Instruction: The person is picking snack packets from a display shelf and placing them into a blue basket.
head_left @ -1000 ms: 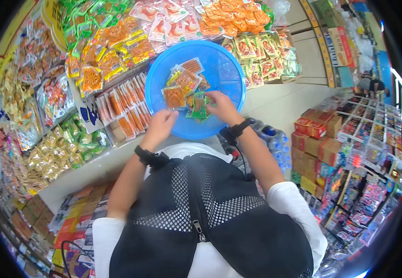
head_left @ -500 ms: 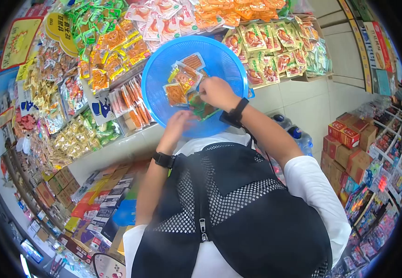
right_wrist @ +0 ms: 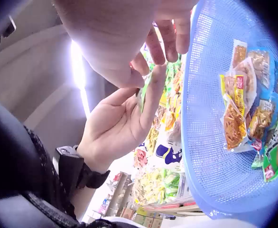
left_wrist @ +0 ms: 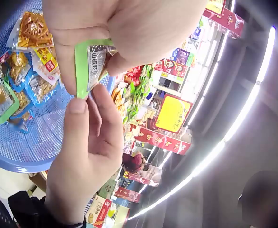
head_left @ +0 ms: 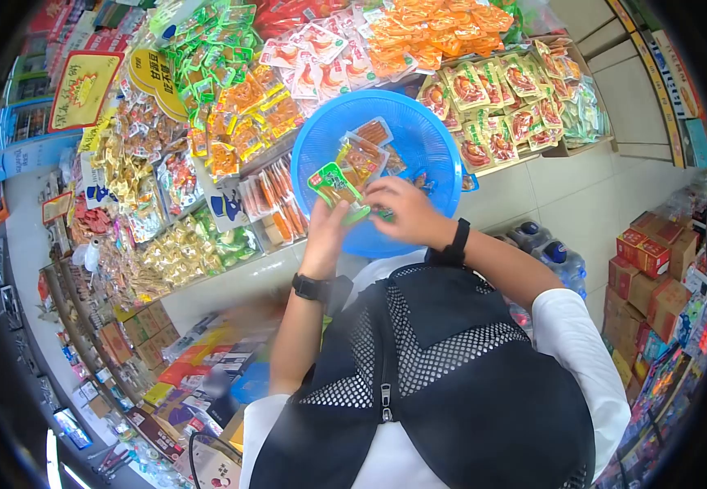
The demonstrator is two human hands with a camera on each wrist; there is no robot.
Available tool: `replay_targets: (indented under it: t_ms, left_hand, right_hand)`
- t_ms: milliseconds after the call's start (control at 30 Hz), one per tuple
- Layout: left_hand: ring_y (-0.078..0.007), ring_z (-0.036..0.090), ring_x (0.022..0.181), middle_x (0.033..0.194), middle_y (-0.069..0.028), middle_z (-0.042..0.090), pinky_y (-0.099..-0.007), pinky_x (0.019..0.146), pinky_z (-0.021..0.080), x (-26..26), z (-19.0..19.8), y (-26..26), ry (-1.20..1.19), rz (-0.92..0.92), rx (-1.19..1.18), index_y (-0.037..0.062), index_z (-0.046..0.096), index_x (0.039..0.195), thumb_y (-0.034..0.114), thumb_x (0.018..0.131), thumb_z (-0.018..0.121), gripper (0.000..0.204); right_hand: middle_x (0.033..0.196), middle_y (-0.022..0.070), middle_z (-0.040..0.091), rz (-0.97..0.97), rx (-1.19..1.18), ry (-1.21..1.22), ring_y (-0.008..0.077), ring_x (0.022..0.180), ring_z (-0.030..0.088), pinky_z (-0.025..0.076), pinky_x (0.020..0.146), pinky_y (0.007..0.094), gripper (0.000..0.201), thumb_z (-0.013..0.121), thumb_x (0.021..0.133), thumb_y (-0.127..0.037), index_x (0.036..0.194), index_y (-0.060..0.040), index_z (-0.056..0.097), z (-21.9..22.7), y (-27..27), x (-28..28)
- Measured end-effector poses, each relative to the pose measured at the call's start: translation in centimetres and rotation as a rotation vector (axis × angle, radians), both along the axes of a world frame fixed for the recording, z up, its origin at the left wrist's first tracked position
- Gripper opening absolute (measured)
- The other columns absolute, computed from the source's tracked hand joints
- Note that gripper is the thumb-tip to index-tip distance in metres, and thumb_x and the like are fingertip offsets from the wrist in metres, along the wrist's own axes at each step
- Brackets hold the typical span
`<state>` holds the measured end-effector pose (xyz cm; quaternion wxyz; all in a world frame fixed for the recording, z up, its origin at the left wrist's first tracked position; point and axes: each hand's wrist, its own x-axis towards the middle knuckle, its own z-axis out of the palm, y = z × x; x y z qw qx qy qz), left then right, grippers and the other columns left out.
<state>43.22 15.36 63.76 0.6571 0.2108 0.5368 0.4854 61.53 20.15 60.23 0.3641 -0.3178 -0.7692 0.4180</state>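
both hands pinch one green snack packet (head_left: 333,184) above the blue basket (head_left: 431,143), left hand (head_left: 325,224) and right hand (head_left: 402,208) on its edges (thin grips), so i judge a slip could drop it onto the shelf packets (head_left: 231,106).

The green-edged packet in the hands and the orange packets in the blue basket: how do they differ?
The green-edged packet is held up in the left hand with the right hand at it; the orange packets lie loose in the blue basket. Its border is green, theirs orange and yellow. Both are small sealed snack packs.
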Motion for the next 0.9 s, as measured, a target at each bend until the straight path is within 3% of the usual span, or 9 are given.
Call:
replay_targets:
  t_ms: [100,233,367,400,600,700,767,833,900]
  left_hand:
    - [-0.0223,0.06,0.108,0.122,-0.0116,0.057,-0.0409,0.094,0.052,-1.6,0.0,-0.3,0.127,-0.007,-0.024,0.0013,0.045,0.13,0.01,0.097,0.052,0.035]
    - [-0.0168,0.061,0.1,0.112,-0.0094,0.064,-0.0337,0.089,0.051,-5.7,-1.5,-0.8,0.54,-0.206,-0.017,-0.0014,0.055,0.123,0.006,0.092,0.061,0.033]
    - [-0.0151,0.062,0.096,0.106,-0.0077,0.066,-0.0309,0.084,0.051,-11.2,-2.7,-0.4,0.54,-0.387,-0.018,-0.0014,0.059,0.117,0.01,0.089,0.066,0.031]
    - [-0.0146,0.062,0.092,0.103,-0.0064,0.066,-0.0313,0.08,0.051,-14.1,-6.9,-0.2,0.683,-0.451,0.107,0.0002,0.062,0.113,0.013,0.089,0.065,0.028]
    - [-0.0135,0.062,0.088,0.097,-0.0041,0.065,-0.0323,0.076,0.052,-19.6,1.3,7.0,0.432,-0.355,0.13,0.0019,0.06,0.117,0.01,0.09,0.059,0.028]
    - [-0.0202,0.061,0.102,0.122,-0.0138,0.06,-0.0318,0.087,0.05,-23.5,4.1,12.6,0.64,-0.259,0.2,-0.0009,0.052,0.128,0.01,0.091,0.058,0.039]
    - [-0.0245,0.058,0.112,0.13,-0.0187,0.055,-0.0323,0.094,0.046,-27.2,0.0,16.5,0.496,-0.084,0.335,-0.0046,0.043,0.135,0.013,0.09,0.062,0.053]
    - [-0.0259,0.055,0.117,0.127,-0.0191,0.057,-0.0344,0.099,0.042,-28.8,-0.7,18.0,0.677,0.125,0.344,-0.0067,0.036,0.137,0.016,0.088,0.065,0.061]
    - [-0.0249,0.057,0.112,0.124,-0.018,0.058,-0.0343,0.096,0.045,-28.8,-2.3,16.7,0.635,0.09,0.294,-0.006,0.036,0.137,0.017,0.088,0.065,0.061]
  right_hand:
    - [0.102,0.0141,0.062,-0.046,-0.187,-0.23,0.0323,0.097,0.061,0.049,0.084,0.0412,0.025,0.069,0.076,-0.015,0.098,-0.0055,0.066,-1.6,0.3,0.8]
    - [0.096,0.0152,0.061,0.092,-0.076,-0.731,0.0339,0.095,0.06,0.049,0.084,0.0446,0.028,0.068,0.071,-0.015,0.099,-0.0077,0.068,-7.0,-0.1,1.1]
    - [0.101,0.0137,0.058,-0.052,0.048,-0.855,0.0354,0.105,0.056,0.044,0.087,0.0528,0.031,0.072,0.068,-0.018,0.097,-0.0101,0.068,-7.7,-2.1,-0.2]
    - [0.101,0.0137,0.058,-0.062,0.081,-0.872,0.0354,0.105,0.056,0.044,0.087,0.0528,0.031,0.072,0.068,-0.018,0.097,-0.0101,0.068,-8.0,-2.5,-0.5]
    - [0.103,0.0143,0.058,-0.186,0.226,-1.159,0.0354,0.105,0.056,0.043,0.085,0.0506,0.03,0.071,0.071,-0.023,0.097,-0.0089,0.067,-10.7,-3.9,-1.5]
    - [0.105,0.015,0.058,-0.148,-0.009,-1.222,0.0358,0.105,0.056,0.042,0.084,0.0492,0.027,0.068,0.076,-0.023,0.099,-0.0084,0.065,-9.5,-4.2,-2.4]
    - [0.111,0.0168,0.058,-0.161,-0.012,-1.246,0.0339,0.101,0.057,0.041,0.081,0.0484,0.019,0.062,0.079,-0.017,0.096,-0.0099,0.065,-7.9,-4.8,-3.2]
    - [0.113,0.0168,0.057,-0.163,-0.038,-1.292,0.0338,0.101,0.057,0.041,0.083,0.0483,0.02,0.061,0.08,-0.017,0.099,-0.0105,0.065,-7.8,-5.0,-3.8]
    - [0.113,0.0179,0.056,-0.224,-0.02,-1.309,0.0346,0.102,0.056,0.041,0.085,0.0483,0.022,0.062,0.08,-0.017,0.1,-0.0111,0.066,-8.2,-5.4,-4.4]
